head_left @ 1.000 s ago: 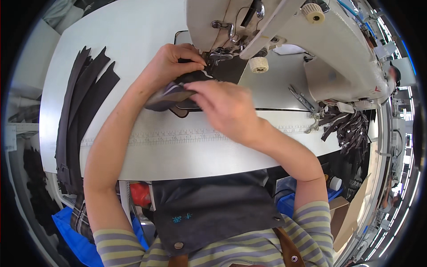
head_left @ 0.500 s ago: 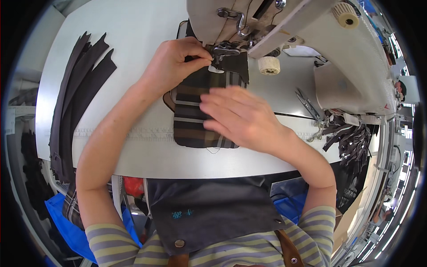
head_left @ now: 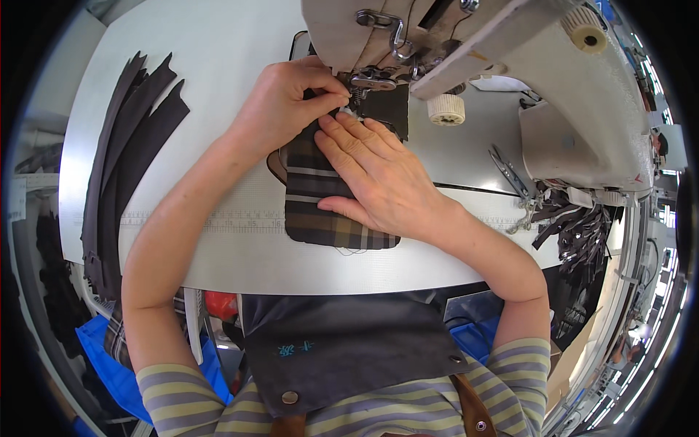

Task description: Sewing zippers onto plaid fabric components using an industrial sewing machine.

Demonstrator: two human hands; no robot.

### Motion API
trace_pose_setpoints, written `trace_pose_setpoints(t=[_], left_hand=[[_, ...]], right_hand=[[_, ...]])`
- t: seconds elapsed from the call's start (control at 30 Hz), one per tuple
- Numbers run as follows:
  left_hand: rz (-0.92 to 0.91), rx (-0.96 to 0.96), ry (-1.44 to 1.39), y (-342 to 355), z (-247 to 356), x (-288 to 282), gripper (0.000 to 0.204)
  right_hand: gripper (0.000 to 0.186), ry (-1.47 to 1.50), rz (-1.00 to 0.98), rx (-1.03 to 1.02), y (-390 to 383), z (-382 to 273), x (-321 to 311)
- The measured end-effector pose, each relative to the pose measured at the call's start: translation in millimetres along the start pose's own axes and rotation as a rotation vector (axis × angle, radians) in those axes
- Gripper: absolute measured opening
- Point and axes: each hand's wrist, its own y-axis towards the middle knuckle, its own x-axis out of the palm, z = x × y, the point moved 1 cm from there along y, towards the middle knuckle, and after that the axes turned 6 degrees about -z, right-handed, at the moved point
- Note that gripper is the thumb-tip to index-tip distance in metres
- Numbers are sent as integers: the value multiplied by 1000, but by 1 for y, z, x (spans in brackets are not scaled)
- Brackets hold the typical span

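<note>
A plaid fabric piece in brown, black and grey lies under the head of a white sewing machine, its upper part beside the presser foot. My left hand pinches the fabric's edge just left of the foot. My right hand lies flat on the plaid, fingers together and stretched, their tips just below the foot. Dark fabric shows behind, and loose threads hang from the plaid's front edge.
Dark zipper strips lie on the left of the white table. Scissors rest by the machine's arm. A bundle of dark zippers is at right. Blue bins stand below. Other people show small at the far right.
The plaid piece has been laid out flat toward me. My right hand has let go of the bunched fabric and come down flat on it, sliding up toward the foot.
</note>
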Motion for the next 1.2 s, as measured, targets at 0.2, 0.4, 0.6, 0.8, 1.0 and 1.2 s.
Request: trace_pose_setpoints(t=[0.2, 0.4, 0.6, 0.8, 1.0, 1.2], left_hand=[[-31, 29, 95, -4, 0, -3, 9], [12, 259, 322, -10, -4, 0, 11], [4, 406, 489, -12, -8, 0, 20], [2, 398, 436, -13, -5, 0, 21], [-39, 360, 387, -14, -4, -4, 22], [-30, 410, 398, -13, -4, -1, 22]], right_hand=[[50, 32, 68, -18, -7, 10, -1], [31, 32, 193, 147, -10, 44, -9], [38, -56, 139, 184, -12, 43, -8], [46, -36, 126, 133, -11, 44, -10], [51, -65, 84, 106, -12, 44, -8], [52, -60, 70, 127, -12, 44, -7]])
